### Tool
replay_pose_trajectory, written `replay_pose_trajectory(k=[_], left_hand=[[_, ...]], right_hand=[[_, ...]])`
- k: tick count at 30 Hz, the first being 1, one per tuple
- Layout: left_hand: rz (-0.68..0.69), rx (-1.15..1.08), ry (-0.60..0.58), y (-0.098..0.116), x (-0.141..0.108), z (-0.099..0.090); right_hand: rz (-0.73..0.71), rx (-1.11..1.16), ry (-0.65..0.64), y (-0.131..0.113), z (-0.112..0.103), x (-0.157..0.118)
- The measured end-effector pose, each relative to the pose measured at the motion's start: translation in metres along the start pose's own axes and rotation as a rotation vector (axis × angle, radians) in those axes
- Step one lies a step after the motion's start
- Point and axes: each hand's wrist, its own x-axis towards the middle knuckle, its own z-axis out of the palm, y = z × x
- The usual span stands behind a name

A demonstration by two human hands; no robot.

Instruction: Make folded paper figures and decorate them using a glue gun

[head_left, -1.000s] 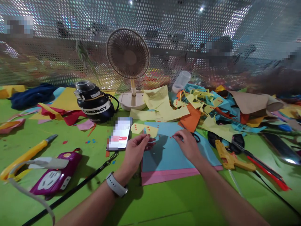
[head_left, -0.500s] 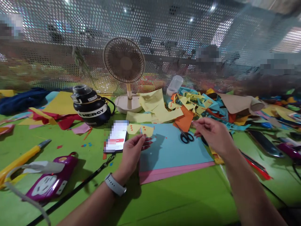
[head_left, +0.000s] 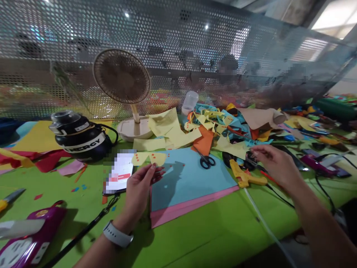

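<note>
My left hand (head_left: 142,184) is closed in a pinch on a small yellow paper cutout (head_left: 158,159) with orange dots, above the left edge of a blue paper sheet (head_left: 192,190). My right hand (head_left: 275,163) is raised at the right with thumb and fingers pressed together. Whatever is between those fingertips is too small to make out. Its fingertips are beside a yellow paper scrap (head_left: 230,148). Below and left of that hand lies a yellow glue gun (head_left: 248,179). Black-handled scissors (head_left: 208,162) rest on the blue sheet, their blades by an orange paper piece (head_left: 203,140).
A phone (head_left: 119,171) lies left of my left hand. Behind it stand a black jug (head_left: 80,137) and a fan (head_left: 122,76). Cut paper scraps (head_left: 245,123) pile along the perforated metal screen (head_left: 167,48). A purple device (head_left: 30,238) and a black strap (head_left: 83,230) are at lower left.
The view has turned right, so things appear further left. My right hand has moved right, away from the scissors, exposing the glue gun. My left hand still pinches the dotted yellow cutout.
</note>
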Motion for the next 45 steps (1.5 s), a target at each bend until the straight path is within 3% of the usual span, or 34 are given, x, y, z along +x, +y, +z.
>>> replay_pose_trajectory(k=[4, 11, 15, 21, 24, 26, 28, 30, 33, 37, 45], left_hand=[[-0.007, -0.003, 0.005, -0.002, 0.001, -0.001], [0.007, -0.03, -0.001, -0.002, 0.003, -0.002], [0.013, -0.029, 0.011, -0.001, 0.001, -0.002], [0.029, -0.028, 0.005, 0.001, 0.0, -0.001], [0.029, -0.031, 0.013, 0.001, 0.001, 0.001], [0.029, -0.03, 0.019, 0.001, 0.001, 0.001], [0.028, -0.038, 0.011, 0.001, 0.002, 0.001], [0.024, -0.048, 0.006, 0.0, 0.002, 0.0], [0.01, -0.06, 0.009, 0.0, 0.001, 0.0], [-0.008, -0.071, 0.004, 0.003, 0.0, 0.001], [-0.031, -0.05, -0.01, 0.001, 0.001, 0.001]], right_hand=[[0.024, -0.194, 0.004, 0.024, -0.014, -0.005], [0.057, -0.395, -0.364, 0.099, -0.024, -0.015], [0.078, -0.336, -0.363, 0.121, -0.017, -0.014], [0.013, -0.322, -0.347, 0.131, -0.022, -0.01], [-0.022, -0.402, -0.247, 0.109, -0.024, -0.012], [-0.111, -0.454, -0.081, 0.072, -0.012, -0.016], [-0.228, -0.328, -0.152, 0.024, 0.015, -0.023], [-0.339, -0.254, -0.339, -0.025, 0.051, -0.032], [-0.446, -0.29, -0.52, -0.076, 0.102, -0.045], [-0.499, -0.348, -0.556, -0.095, 0.138, -0.05], [-0.565, -0.409, -0.445, -0.105, 0.151, -0.046]])
